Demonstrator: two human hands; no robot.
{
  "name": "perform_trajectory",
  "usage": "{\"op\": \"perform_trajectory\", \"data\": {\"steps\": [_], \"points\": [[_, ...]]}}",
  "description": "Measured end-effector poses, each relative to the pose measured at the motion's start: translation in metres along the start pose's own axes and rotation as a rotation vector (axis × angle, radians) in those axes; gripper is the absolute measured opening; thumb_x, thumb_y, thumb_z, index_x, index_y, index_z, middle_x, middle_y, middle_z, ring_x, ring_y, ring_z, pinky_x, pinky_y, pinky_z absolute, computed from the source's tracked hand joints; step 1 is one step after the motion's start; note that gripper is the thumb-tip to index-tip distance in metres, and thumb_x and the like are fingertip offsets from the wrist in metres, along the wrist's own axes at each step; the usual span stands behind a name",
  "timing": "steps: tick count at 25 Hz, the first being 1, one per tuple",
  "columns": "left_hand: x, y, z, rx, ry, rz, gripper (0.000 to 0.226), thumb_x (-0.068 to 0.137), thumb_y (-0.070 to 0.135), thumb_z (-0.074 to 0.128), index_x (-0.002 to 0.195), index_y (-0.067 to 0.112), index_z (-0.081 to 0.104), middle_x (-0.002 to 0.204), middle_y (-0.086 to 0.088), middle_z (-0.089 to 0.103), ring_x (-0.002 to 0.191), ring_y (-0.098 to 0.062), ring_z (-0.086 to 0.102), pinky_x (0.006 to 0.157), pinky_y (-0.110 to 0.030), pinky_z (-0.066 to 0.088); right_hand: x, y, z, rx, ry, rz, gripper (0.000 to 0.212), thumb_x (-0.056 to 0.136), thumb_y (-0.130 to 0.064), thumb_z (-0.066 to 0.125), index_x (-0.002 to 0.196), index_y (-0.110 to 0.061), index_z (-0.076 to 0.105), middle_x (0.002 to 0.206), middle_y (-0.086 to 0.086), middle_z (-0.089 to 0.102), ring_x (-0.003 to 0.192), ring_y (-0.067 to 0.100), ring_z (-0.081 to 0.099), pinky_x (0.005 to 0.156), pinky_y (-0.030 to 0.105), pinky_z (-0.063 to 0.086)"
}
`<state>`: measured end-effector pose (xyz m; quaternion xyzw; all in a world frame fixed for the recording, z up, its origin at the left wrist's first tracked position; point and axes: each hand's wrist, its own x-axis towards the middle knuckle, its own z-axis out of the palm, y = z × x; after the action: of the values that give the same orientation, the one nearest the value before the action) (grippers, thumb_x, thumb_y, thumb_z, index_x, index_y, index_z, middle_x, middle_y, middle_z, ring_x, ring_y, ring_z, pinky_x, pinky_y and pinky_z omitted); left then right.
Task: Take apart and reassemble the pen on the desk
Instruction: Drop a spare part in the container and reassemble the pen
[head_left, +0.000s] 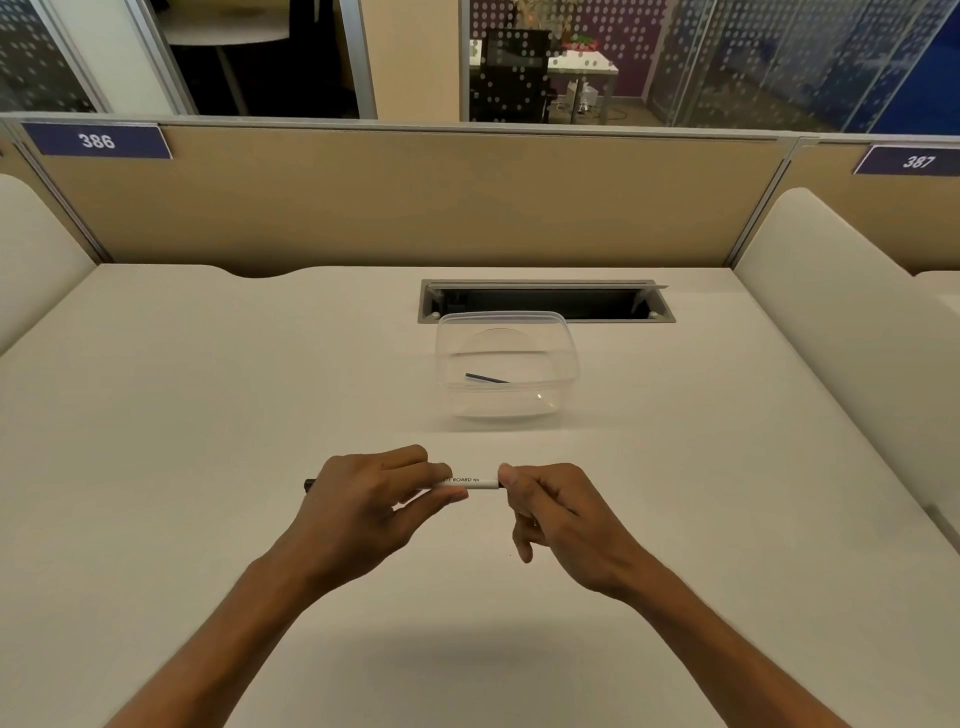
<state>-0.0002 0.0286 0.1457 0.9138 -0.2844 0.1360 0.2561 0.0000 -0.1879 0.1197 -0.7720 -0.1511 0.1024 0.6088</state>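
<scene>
White whiteboard pen (470, 482) lying level above the desk (208, 415), long axis running left-right, dark end pointing left, left hand (363, 499) gripping its barrel, right hand (550, 514) pinching its right end.

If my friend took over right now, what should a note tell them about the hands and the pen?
Left hand: wrapped around the pen, which is held level above the desk; a dark end sticks out past that hand.
Right hand: fingertips pinching the pen's other end.
Clear container: sits farther back on the desk, with one thin dark piece lying in it. I cannot tell whether that piece is from this pen.
Done: hard to say; both hands are working on the pen, but whether the end is coming off or going on is not clear.
Left: finish that end, and check the piece in the container.
</scene>
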Motion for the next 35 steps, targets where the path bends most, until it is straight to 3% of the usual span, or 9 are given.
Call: {"op": "perform_trajectory", "data": {"steps": [4,8,11,14,17,21,24,31,35], "points": [[0.0,-0.004,0.0,-0.057,-0.014,-0.068,0.032,0.09,0.049,0.051,0.084,0.025,0.071,0.061,0.027,0.043,0.055,0.005,0.041,0.049,-0.013,0.025,-0.002,0.0,-0.003,-0.415,0.095,-0.143,0.03,0.097,-0.049,0.04,0.076,-0.031,0.051,0.059,-0.011,0.055,0.056,0.013,0.056,0.055,0.028,0.044],[-0.002,-0.013,0.004,-0.207,-0.067,-0.123,0.03,0.089,0.053,0.053,0.082,0.029,0.068,0.061,0.02,0.05,0.054,-0.004,0.045,0.047,-0.03,0.037,-0.004,-0.001,-0.007,-0.747,0.135,-0.376,0.02,0.1,-0.038,0.04,0.092,-0.026,0.054,0.075,-0.011,0.057,0.058,0.008,0.042,0.049,0.028,0.041],[-0.003,-0.018,0.004,-0.27,-0.109,-0.145,0.032,0.087,0.058,0.054,0.082,0.03,0.07,0.06,0.014,0.053,0.053,-0.01,0.046,0.046,-0.038,0.04,-0.006,-0.001,-0.007,-0.793,0.084,-0.419,0.021,0.1,-0.034,0.041,0.09,-0.021,0.054,0.074,-0.01,0.055,0.057,0.007,0.033,0.046,0.027,0.037],[-0.003,-0.015,0.005,-0.281,-0.084,-0.135,0.03,0.087,0.057,0.056,0.084,0.032,0.071,0.06,0.014,0.051,0.053,-0.009,0.046,0.045,-0.04,0.04,-0.007,-0.003,-0.008,-0.739,0.051,-0.37,0.025,0.101,-0.036,0.036,0.085,-0.021,0.048,0.063,-0.01,0.051,0.05,0.013,0.037,0.046,0.029,0.037],[-0.002,-0.008,0.003,-0.239,-0.024,-0.073,0.023,0.089,0.048,0.058,0.084,0.03,0.072,0.059,0.018,0.045,0.053,-0.005,0.043,0.047,-0.024,0.033,-0.007,-0.005,-0.006,-0.631,0.031,-0.28,0.027,0.1,-0.04,0.033,0.077,-0.028,0.041,0.055,-0.003,0.056,0.047,0.016,0.045,0.048,0.034,0.039],[0.002,0.0,-0.004,-0.002,0.022,0.024,0.028,0.09,0.045,0.055,0.085,0.024,0.074,0.061,0.01,0.055,0.048,-0.012,0.046,0.038,-0.027,0.036,-0.006,-0.01,0.001,-0.05,0.022,0.007,0.045,0.1,-0.032,0.041,0.056,-0.029,0.038,0.047,-0.01,0.037,0.041,0.014,0.043,0.049,0.022,0.039],[0.002,0.003,-0.005,0.061,0.014,0.062,0.031,0.091,0.044,0.053,0.085,0.022,0.074,0.061,0.009,0.057,0.046,-0.018,0.048,0.035,-0.031,0.038,-0.004,-0.01,0.002,0.147,-0.012,0.117,0.055,0.104,-0.026,0.041,0.049,-0.028,0.036,0.051,-0.011,0.029,0.04,0.014,0.037,0.05,0.023,0.044],[0.004,0.0,-0.003,-0.121,-0.023,-0.073,0.028,0.09,0.047,0.053,0.084,0.026,0.071,0.059,0.027,0.042,0.054,0.004,0.042,0.05,-0.015,0.027,-0.008,-0.009,0.0,-0.42,0.186,-0.193,0.025,0.099,-0.043,0.038,0.084,-0.029,0.052,0.062,-0.006,0.059,0.057,0.016,0.057,0.054,0.032,0.045],[0.003,-0.005,0.0,-0.244,-0.055,-0.127,0.027,0.089,0.051,0.056,0.08,0.029,0.068,0.06,0.024,0.053,0.053,-0.004,0.048,0.049,-0.022,0.034,-0.007,-0.011,-0.011,-0.731,0.182,-0.428,0.018,0.1,-0.035,0.042,0.093,-0.024,0.056,0.073,-0.01,0.059,0.058,0.006,0.04,0.051,0.018,0.035]]}}
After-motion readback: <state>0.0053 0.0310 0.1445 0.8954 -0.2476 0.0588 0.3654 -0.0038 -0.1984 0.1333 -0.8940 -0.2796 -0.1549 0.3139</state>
